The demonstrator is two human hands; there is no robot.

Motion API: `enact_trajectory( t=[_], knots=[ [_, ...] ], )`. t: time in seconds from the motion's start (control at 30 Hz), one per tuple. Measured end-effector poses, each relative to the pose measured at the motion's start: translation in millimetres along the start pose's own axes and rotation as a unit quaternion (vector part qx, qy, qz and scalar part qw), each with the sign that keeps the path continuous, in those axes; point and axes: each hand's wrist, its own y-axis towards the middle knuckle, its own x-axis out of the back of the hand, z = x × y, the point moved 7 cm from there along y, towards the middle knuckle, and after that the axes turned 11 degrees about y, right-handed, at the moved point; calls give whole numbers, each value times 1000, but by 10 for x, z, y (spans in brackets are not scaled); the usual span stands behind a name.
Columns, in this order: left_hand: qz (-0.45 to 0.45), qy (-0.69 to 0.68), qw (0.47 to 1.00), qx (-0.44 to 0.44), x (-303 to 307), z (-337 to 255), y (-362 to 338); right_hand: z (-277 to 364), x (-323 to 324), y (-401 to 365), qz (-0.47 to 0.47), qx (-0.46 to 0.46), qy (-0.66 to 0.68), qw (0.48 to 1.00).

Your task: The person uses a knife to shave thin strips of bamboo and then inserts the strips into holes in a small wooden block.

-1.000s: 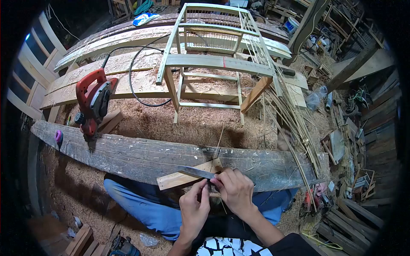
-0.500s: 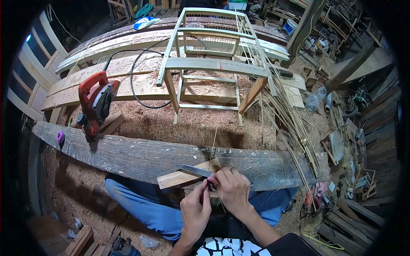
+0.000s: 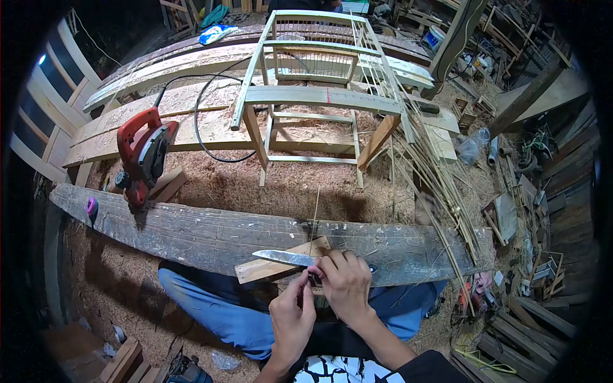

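My right hand (image 3: 347, 285) is closed around the handle of a knife (image 3: 284, 257), whose bare blade points left above a short wooden board (image 3: 254, 270). Close beside it, my left hand (image 3: 292, 310) pinches a thin bamboo strip (image 3: 316, 214) between thumb and fingers. This strip stands up past the blade, and its lower part is hidden by my hands. Something dark and pinkish (image 3: 313, 274) shows between the two hands; I cannot make out what it is. Under the short board lies a weathered plank (image 3: 191, 231), across my lap.
A red power planer (image 3: 142, 156) with a black cable stands on the plank's left part, near a purple ring-shaped object (image 3: 91, 205). Beyond is a wooden chair-like frame (image 3: 322, 96). Long bamboo strips (image 3: 440, 191) lean at the right. Shavings cover the floor.
The knife blade has turned, so its flat side now shows brighter and its tip sits further left. The upright strip has shifted slightly left. My left hand has barely moved.
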Motion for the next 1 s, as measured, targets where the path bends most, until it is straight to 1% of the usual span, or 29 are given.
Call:
enact_trajectory(
  t=[0.07,0.13,0.17,0.23,0.27,0.33,0.43,0.5,0.67,0.73,0.8,0.93,0.97,1.0],
  knots=[
    [-8,-7,1000,9,15,28,28,-42,-10,23,31,-13,19,999],
    [23,18,998,52,-8,95,80,-56,7,27,31,-12,30,999],
    [21,17,998,55,5,82,106,-58,17,33,31,-10,37,999],
    [8,58,998,14,39,-19,142,-57,21,16,42,-18,36,998],
    [8,56,998,15,8,0,141,-72,25,13,40,-24,52,998],
    [-29,23,999,-7,-16,32,143,-84,23,4,37,-30,69,997],
    [-28,17,999,5,-56,89,153,-84,27,-24,44,-31,80,995],
    [-19,24,1000,6,-44,63,157,-85,80,-32,31,-28,61,997],
    [-7,54,998,-10,-71,71,162,-157,80,19,39,-30,43,998],
    [12,62,998,-14,-80,57,165,-170,55,20,41,-28,42,998],
    [9,62,998,-16,-102,45,150,-149,50,11,21,-23,26,999],
    [7,57,998,-26,-129,45,109,-143,38,4,16,-26,12,999],
    [7,57,998,-28,-124,22,53,-193,22,23,8,-35,-24,999],
    [33,48,998,-18,-147,-3,-42,-237,10,46,-2,-45,-60,997]
  ],
)
